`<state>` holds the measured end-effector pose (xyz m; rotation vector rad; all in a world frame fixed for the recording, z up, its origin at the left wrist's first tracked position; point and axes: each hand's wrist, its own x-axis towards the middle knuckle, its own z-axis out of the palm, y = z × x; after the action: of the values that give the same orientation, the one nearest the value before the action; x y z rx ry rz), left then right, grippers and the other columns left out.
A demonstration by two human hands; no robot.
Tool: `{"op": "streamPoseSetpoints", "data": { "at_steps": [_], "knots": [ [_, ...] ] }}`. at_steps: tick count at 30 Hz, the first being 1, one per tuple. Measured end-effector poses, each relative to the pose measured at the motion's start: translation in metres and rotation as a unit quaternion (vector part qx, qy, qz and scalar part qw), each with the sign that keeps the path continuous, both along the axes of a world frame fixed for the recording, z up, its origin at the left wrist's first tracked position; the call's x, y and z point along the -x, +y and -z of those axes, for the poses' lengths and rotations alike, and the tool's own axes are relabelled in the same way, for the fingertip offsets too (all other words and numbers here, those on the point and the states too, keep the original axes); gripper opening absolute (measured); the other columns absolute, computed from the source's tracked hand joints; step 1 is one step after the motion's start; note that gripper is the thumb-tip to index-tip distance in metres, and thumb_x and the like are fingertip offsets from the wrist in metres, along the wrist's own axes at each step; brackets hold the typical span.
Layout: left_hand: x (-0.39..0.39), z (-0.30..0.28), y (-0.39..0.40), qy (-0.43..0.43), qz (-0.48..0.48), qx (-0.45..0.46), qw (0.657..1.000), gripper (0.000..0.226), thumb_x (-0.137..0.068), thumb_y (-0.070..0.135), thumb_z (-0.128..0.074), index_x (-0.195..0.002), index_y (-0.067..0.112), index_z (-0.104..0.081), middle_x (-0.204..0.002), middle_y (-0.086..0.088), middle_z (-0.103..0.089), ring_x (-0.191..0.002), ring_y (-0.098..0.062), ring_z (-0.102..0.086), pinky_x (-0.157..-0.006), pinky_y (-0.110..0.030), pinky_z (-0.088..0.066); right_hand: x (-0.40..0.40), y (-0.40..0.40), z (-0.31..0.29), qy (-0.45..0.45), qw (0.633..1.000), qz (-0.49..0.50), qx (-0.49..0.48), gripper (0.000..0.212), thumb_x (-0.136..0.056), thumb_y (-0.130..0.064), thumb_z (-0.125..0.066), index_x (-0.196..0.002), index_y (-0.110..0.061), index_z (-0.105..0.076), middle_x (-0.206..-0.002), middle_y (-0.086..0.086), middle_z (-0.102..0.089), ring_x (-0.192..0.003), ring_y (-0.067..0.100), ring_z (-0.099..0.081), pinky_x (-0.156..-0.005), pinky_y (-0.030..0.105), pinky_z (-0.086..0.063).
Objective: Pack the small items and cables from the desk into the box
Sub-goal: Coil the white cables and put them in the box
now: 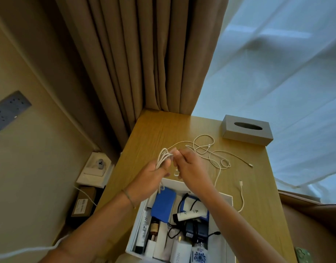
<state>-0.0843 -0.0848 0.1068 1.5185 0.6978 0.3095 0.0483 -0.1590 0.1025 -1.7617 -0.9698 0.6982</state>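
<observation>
left hand (153, 172) holds coiled cable (164, 156); right hand (188, 164) pinches it.

Both hands (174, 168) raised together, fingers curled (left wrist braceleted).

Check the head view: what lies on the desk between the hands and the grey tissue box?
Loose loops of the white cable trail across the desk from the right hand toward the tissue box; nothing else shows there.
</observation>
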Motion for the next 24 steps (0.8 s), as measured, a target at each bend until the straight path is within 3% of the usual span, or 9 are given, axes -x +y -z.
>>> {"op": "streamPoseSetpoints", "data": {
  "at_steps": [2,5,8,11,14,16,18,20,24],
  "knots": [
    [-0.002,-0.003,-0.004,-0.081,-0.027,0.008,0.996,0.046,-0.100,0.041,-0.037,-0.137,0.021,-0.056,-0.138,0.007,-0.060,-0.123,-0.010,-0.061,-0.099,-0.029,-0.053,0.006,0.001,0.004,0.017,1.000,-0.020,0.005,0.046,-0.104,-0.043,-0.048,-0.066,-0.020,-0.062,-0.052,-0.009,-0.056,-0.049,0.011,-0.050,-0.049,0.039,-0.047],
    [-0.012,-0.008,-0.002,-0.131,-0.171,0.100,0.971,0.039,-0.103,0.044,-0.036,-0.090,0.013,-0.057,-0.108,-0.008,-0.075,-0.096,-0.024,-0.074,-0.073,-0.037,-0.060,0.022,0.000,0.011,0.009,0.997,-0.065,0.030,0.046,-0.105,-0.043,-0.047,-0.065,-0.024,-0.058,-0.051,-0.009,-0.056,-0.045,0.008,-0.049,-0.049,0.036,-0.045],
    [-0.019,-0.010,0.012,-0.181,-0.280,0.230,0.915,0.040,-0.106,0.042,-0.039,-0.075,0.018,-0.048,-0.062,-0.004,-0.054,-0.055,-0.020,-0.057,-0.052,-0.030,-0.045,0.036,-0.006,0.015,-0.037,0.992,-0.099,0.070,0.045,-0.107,-0.042,-0.040,-0.068,-0.026,-0.056,-0.054,-0.007,-0.051,-0.046,0.005,-0.044,-0.053,0.037,-0.041],
    [-0.017,-0.001,0.035,-0.123,-0.320,0.088,0.935,0.041,-0.106,0.043,-0.037,-0.076,0.016,-0.049,-0.055,0.003,-0.038,-0.047,-0.012,-0.033,-0.045,-0.027,-0.030,0.034,-0.021,0.010,-0.068,0.972,-0.178,0.139,0.042,-0.108,-0.039,-0.038,-0.074,-0.021,-0.057,-0.059,-0.004,-0.052,-0.050,0.012,-0.046,-0.056,0.035,-0.041],
    [-0.010,0.009,0.041,0.001,-0.236,-0.113,0.965,0.052,-0.103,0.052,-0.035,-0.071,0.014,-0.053,-0.055,0.003,-0.046,-0.044,-0.009,-0.039,-0.046,-0.024,-0.036,0.022,-0.036,-0.009,-0.113,0.942,-0.259,0.180,0.033,-0.106,-0.030,-0.044,-0.075,-0.028,-0.055,-0.078,0.009,-0.067,-0.070,0.028,-0.062,-0.070,0.041,-0.052],
    [-0.005,0.013,0.034,0.042,-0.115,-0.184,0.975,0.067,-0.093,0.070,-0.029,-0.064,0.015,-0.055,-0.052,0.005,-0.050,-0.041,-0.003,-0.044,-0.050,-0.017,-0.041,0.010,-0.038,-0.029,-0.110,0.947,-0.254,0.162,0.030,-0.104,-0.027,-0.048,-0.076,-0.031,-0.058,-0.078,0.005,-0.067,-0.070,0.026,-0.063,-0.071,0.038,-0.053],
    [-0.002,0.015,0.021,0.053,0.029,-0.163,0.985,0.086,-0.075,0.091,-0.019,-0.065,0.013,-0.054,-0.051,0.002,-0.054,-0.040,0.000,-0.045,-0.054,-0.012,-0.041,-0.007,-0.032,-0.046,-0.073,0.965,-0.224,0.116,0.029,-0.101,-0.020,-0.051,-0.075,-0.029,-0.060,-0.064,-0.005,-0.056,-0.057,0.016,-0.051,-0.060,0.031,-0.046],
    [-0.001,0.015,0.010,0.031,0.144,-0.058,0.987,0.092,-0.065,0.098,-0.022,-0.073,0.011,-0.050,-0.053,0.000,-0.056,-0.038,-0.004,-0.040,-0.046,-0.012,-0.035,-0.024,-0.024,-0.054,-0.045,0.978,-0.190,0.076,0.030,-0.100,-0.017,-0.057,-0.072,-0.027,-0.063,-0.055,-0.012,-0.047,-0.053,0.010,-0.041,-0.055,0.027,-0.036],
    [-0.003,0.004,-0.004,-0.042,0.225,-0.006,0.973,0.064,-0.087,0.073,-0.047,-0.080,0.010,-0.051,-0.054,0.002,-0.056,-0.039,-0.008,-0.042,-0.043,-0.013,-0.034,-0.029,-0.016,-0.050,-0.018,0.990,-0.135,0.019,0.027,-0.097,-0.030,-0.066,-0.075,-0.015,-0.068,-0.061,0.008,-0.052,-0.057,0.023,-0.046,-0.059,0.042,-0.044]
  ]
}}
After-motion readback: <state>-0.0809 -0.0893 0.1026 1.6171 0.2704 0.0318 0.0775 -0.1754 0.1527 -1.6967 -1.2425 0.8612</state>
